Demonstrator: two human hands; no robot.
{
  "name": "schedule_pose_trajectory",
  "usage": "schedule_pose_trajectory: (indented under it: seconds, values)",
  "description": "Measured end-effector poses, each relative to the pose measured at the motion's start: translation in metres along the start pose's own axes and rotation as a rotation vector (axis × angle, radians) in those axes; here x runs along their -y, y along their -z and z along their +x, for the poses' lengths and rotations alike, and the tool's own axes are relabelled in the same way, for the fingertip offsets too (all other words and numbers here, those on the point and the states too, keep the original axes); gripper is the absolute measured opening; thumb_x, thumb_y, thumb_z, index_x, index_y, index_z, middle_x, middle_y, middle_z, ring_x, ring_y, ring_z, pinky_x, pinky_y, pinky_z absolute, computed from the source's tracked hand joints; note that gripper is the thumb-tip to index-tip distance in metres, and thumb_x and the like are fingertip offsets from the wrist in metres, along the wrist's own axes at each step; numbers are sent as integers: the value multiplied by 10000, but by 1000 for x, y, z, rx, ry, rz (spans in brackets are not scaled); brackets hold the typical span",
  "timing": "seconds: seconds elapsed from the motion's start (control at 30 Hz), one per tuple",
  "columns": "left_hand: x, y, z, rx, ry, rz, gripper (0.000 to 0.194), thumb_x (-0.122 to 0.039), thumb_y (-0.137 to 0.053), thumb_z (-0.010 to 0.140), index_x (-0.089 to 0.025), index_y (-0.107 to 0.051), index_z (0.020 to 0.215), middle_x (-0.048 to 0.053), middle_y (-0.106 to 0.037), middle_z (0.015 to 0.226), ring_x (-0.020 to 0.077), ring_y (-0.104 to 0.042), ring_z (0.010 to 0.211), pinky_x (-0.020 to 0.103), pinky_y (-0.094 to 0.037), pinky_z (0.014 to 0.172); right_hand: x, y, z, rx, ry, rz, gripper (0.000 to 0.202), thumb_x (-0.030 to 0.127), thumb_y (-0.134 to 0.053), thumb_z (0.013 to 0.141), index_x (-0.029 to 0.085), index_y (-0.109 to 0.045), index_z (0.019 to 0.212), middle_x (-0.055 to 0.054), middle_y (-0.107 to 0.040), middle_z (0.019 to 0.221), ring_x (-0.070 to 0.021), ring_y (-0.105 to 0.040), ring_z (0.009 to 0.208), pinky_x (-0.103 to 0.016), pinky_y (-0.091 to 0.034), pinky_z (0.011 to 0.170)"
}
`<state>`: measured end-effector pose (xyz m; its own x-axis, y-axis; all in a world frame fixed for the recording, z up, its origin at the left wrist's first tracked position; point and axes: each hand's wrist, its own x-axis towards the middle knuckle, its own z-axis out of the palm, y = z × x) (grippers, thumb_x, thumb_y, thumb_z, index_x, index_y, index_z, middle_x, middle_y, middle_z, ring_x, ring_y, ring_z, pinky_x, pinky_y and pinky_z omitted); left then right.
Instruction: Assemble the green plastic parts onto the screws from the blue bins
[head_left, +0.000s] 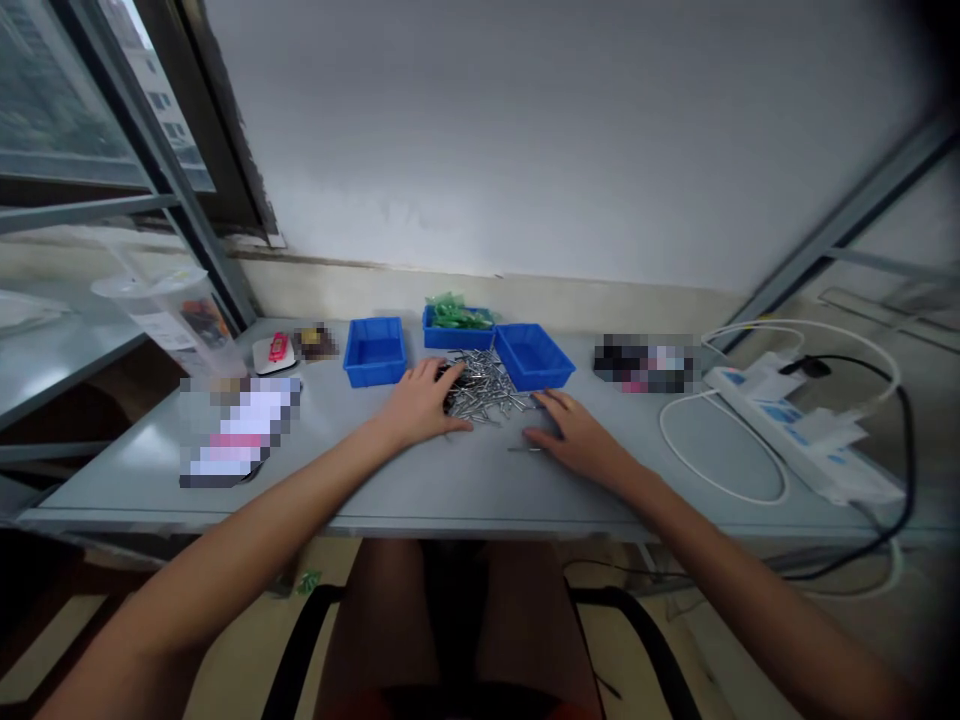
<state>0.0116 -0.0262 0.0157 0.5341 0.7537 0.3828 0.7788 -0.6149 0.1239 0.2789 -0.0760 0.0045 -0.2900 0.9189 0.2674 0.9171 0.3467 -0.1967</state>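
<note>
A loose pile of thin silver metal pieces (484,388), looking like rivets or nails, lies in the middle of the grey desk (450,490). My left hand (426,402) rests at the pile's left edge, fingers spread and thumb stretched out; it touches some pieces. On the right, my right hand (574,430) is held low over the desk, fingers apart, its fingertips close to the pile's right edge. A single metal piece (525,449) lies apart from the pile, by the right thumb. Nothing shows gripped in either hand.
Behind the pile stand a left blue bin (375,374), a right blue bin (536,376) and a back blue bin (457,340) holding green plastic packets (454,312). A phone (240,430) and plastic cup (176,320) are left; a power strip (802,440) with cables is right.
</note>
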Motion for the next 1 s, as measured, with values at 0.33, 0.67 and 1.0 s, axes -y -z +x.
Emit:
schedule_pose_trajectory:
  seconds: [0.33, 0.67, 1.0]
  values:
    - [11, -5, 5, 151, 86, -140, 1091, -763, -554, 595, -146, -210, 1426, 215, -410, 1341, 356, -417, 1218, 447, -343, 991, 19, 0, -1, 51, 105, 72, 774, 612, -369, 844, 211, -132, 1461, -113, -230, 1490, -287, -160, 1382, -510, -248, 1095]
    - [14, 33, 5, 16, -35, -235, 572, -530, -453, 840, -193, -435, 1303, 108, -493, 1285, 237, -459, 1183, 368, -364, 993, 38, -21, 27, 87, 210, -7, 1048, 782, -427, 683, 141, -132, 1457, -166, -125, 1508, -327, -66, 1390, -508, -172, 1100]
    - [39, 49, 2, 255, 45, -140, 364, -449, -436, 843, -182, -634, 992, 62, -656, 782, 169, -575, 671, 275, -391, 613, 58, -37, 56, -5, 12, -81, 640, 581, -385, 845, 147, -424, 1313, -143, -474, 1304, -306, -418, 1180, -439, -331, 991]
